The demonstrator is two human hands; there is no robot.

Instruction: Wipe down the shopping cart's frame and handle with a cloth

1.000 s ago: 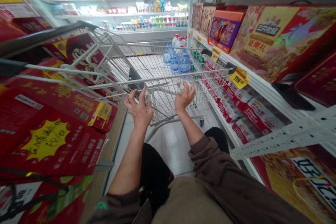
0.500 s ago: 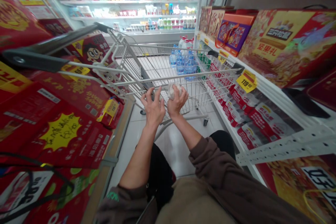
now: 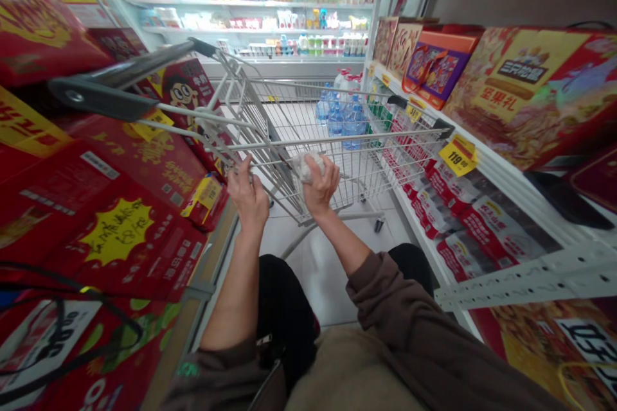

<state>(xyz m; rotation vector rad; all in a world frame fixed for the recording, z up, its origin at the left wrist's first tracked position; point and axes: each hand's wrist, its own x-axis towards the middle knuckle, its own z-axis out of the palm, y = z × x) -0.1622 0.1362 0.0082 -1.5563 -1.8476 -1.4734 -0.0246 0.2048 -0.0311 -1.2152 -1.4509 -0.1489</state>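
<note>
A shopping cart (image 3: 332, 141) of grey wire stands sideways across the aisle in front of me, its handle at the left. My right hand (image 3: 322, 186) is closed round a crumpled whitish cloth (image 3: 307, 168) and holds it against the near wire side of the basket. Further left, my left hand (image 3: 249, 199) is at the cart's handle end, with bent fingers round the side wires; its fingertips are partly hidden there. Whether the wad is cloth or paper is hard to tell.
Red gift boxes (image 3: 120, 231) are stacked close on my left. To the right, a white shelf (image 3: 506, 180) carries boxed goods above packs of bottles (image 3: 443, 196). Large water bottles (image 3: 354, 119) stand on the floor behind the cart, before a lit refrigerated display (image 3: 250, 29).
My left hand has moved left and down, away from my right hand, to the cart's handle end. My right hand has shifted slightly left with the cloth. The view has turned a little left.
</note>
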